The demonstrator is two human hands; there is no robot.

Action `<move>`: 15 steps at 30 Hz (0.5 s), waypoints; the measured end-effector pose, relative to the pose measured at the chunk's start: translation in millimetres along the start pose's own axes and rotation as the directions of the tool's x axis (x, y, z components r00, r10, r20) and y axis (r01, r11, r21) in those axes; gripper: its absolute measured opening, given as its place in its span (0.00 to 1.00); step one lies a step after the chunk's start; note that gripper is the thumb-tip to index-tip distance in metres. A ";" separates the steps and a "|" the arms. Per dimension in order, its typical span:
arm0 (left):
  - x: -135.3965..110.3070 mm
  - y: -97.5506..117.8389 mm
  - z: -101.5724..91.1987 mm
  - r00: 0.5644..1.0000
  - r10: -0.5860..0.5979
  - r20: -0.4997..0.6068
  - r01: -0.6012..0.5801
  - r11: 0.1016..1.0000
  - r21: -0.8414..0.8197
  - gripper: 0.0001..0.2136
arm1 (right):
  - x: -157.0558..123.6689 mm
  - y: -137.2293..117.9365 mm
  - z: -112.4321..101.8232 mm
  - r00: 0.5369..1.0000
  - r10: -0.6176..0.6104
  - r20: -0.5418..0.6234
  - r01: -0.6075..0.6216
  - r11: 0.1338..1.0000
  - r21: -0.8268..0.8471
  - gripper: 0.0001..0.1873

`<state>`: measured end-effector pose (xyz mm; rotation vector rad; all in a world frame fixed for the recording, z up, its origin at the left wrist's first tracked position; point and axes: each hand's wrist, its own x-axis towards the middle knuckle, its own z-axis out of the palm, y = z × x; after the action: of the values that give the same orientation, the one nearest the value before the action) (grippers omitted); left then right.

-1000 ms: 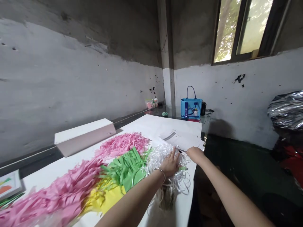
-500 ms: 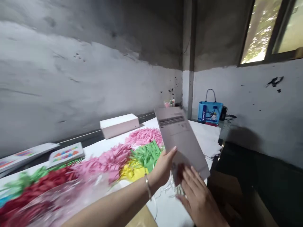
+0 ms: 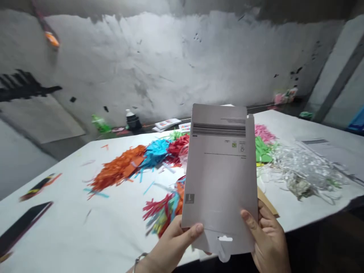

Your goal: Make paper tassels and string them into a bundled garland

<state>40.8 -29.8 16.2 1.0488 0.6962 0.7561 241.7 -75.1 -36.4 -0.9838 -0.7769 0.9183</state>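
Note:
A flat greyish-white cardboard box with printed lines near its top and a hang tab at its lower end is held up in front of me. My left hand grips its lower left edge, thumb on the near face. On the lower right edge, my right hand is closed with the thumb on the face and the fingers behind. Partly hidden behind the box lies a mixed bundle of coloured paper strips.
Piles of orange strips, blue strips, red strips and green strips lie across the white table. White stringy material sits at right. A dark phone-like slab and a cutter-like tool lie at left.
My view has swung left, bringing the orange and blue piles into sight. The box has turned upright and square to me, and my right hand has moved from its lower face to its right edge.

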 end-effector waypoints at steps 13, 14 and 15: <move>-48.4 -46.2 -28.5 0.954 0.156 -0.258 -0.189 0.976 -0.107 0.14 | -20.6 3.7 55.3 0.574 -0.445 0.688 0.812 0.418 -0.407 0.21; -46.5 -48.6 -27.7 0.953 0.164 -0.255 -0.198 0.974 -0.113 0.14 | -20.8 6.6 56.5 0.587 -0.441 0.679 0.801 0.434 -0.411 0.20; -44.7 -50.9 -27.1 0.954 0.163 -0.252 -0.199 0.972 -0.125 0.14 | -21.3 9.6 57.4 0.601 -0.437 0.669 0.790 0.451 -0.415 0.20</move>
<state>4.6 -68.4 -34.1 0.8995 0.7431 1.0923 180.5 -72.2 -27.4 -0.9498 -1.8857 0.1213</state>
